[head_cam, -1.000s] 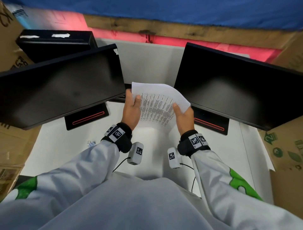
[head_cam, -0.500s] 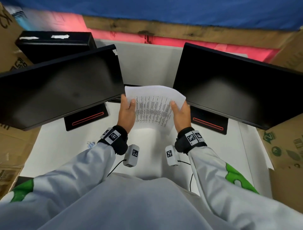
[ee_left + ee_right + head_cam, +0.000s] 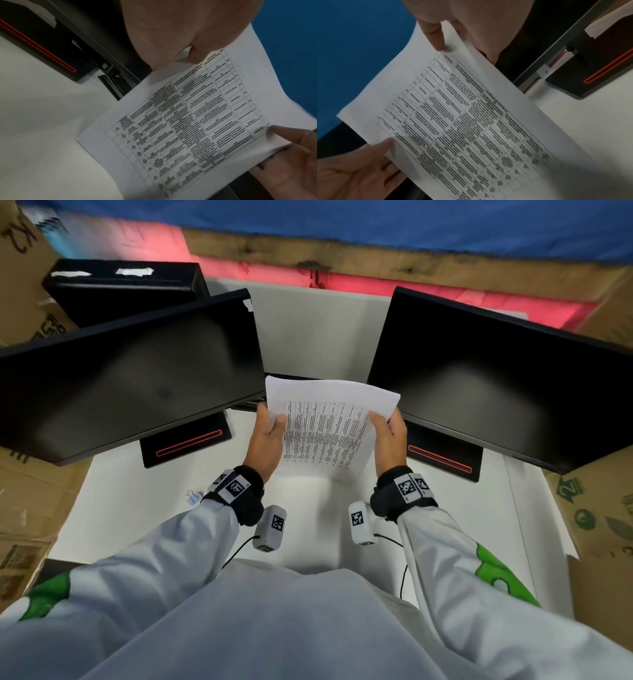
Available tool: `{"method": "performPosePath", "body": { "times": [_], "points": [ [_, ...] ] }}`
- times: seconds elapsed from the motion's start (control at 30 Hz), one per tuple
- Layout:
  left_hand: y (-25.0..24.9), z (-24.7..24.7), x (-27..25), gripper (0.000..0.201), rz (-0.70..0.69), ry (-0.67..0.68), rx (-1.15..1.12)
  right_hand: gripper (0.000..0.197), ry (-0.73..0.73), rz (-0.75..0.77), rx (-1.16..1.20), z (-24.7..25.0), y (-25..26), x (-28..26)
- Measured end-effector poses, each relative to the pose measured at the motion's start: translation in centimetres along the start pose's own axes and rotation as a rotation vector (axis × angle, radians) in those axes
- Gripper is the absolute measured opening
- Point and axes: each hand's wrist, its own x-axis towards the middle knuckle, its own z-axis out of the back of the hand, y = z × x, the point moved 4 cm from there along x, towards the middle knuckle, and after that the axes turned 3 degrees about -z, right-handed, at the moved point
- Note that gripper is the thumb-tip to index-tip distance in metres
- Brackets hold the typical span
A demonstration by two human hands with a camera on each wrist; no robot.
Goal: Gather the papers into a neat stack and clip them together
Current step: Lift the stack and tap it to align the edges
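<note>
You have squared the papers (image 3: 329,426) up: a second ago they hung skewed, far corner swung toward the right monitor (image 3: 496,378), and now the top edge runs nearly level between the two screens, with the sheets upright and their lower edge down near the desk (image 3: 120,508) in front of that monitor's base. Your left hand (image 3: 265,440) grasps the left margin, thumb curled over the printed face and fingers behind; your right hand (image 3: 388,440) pinches the right margin the same way, thumb on the front. In the wrist views the sheet bows a little between the two grips, and whether the lower edge actually touches the desk cannot be told. That straightening suggests you are in the jogging step, so the stack is probably close to neat but not yet fastened. The binder clip (image 3: 193,496) lies on the desk well to the left of the right monitor, just outside your left wrist, untouched. To clip, you will likely need to hold the stack with one hand alone; loosening either grip too early could let the sheets fan out again.
</note>
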Motion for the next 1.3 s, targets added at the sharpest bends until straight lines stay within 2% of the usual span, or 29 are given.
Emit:
{"method": "performPosePath", "body": {
  "times": [0.13,0.27,0.33,0.4,0.47,0.53,0.7,0.9,1.0,1.1,1.2,1.3],
  "points": [
    [0.3,0.2,0.1,0.031,-0.004,-0.014,0.012,0.031,0.050,-0.035,-0.068,-0.2,-0.7,0.5],
    [0.1,0.9,0.7,0.023,-0.024,-0.061,0.020,0.031,0.117,-0.004,-0.068,0.3,-0.4,1.2],
    [-0.1,1.4,0.8,0.023,-0.004,-0.064,-0.011,0.033,0.214,-0.044,0.004,0.3,-0.5,1.3],
    [-0.1,1.8,0.7,0.025,0.021,-0.068,-0.045,0.034,0.370,-0.155,0.089,0.2,-1.6,1.2],
    [0.8,2.1,0.8,0.026,0.054,-0.079,-0.041,0.032,0.482,-0.260,0.033,0.1,-3.2,0.7],
    [2.4,2.6,0.8,0.026,0.114,-0.112,0.006,0.031,0.463,-0.273,-0.129,-0.1,-4.6,0.4],
    [6.5,3.9,-0.5,0.014,0.267,-0.187,0.162,0.035,0.368,-0.068,-0.540,-1.2,-6.0,0.5],
    [7.9,4.8,-0.1,0.017,0.306,-0.157,0.381,0.032,0.329,-0.064,-0.600,-1.3,-7.2,0.4],
    [7.6,4.7,0.3,0.032,0.325,-0.104,0.337,0.030,0.346,-0.070,-0.584,-1.0,-6.7,0.6],
    [5.9,5.3,1.4,0.047,0.285,-0.121,0.260,0.029,0.414,-0.057,-0.633,-0.4,-5.4,1.0],
    [4.4,6.0,3.4,0.037,0.243,-0.082,0.207,0.031,0.426,-0.055,-0.628,0.2,-4.2,1.4],
    [3.3,6.4,4.4,0.020,0.161,-0.117,0.193,0.033,0.389,-0.075,-0.575,0.6,-3.7,1.6]
  ]
}}
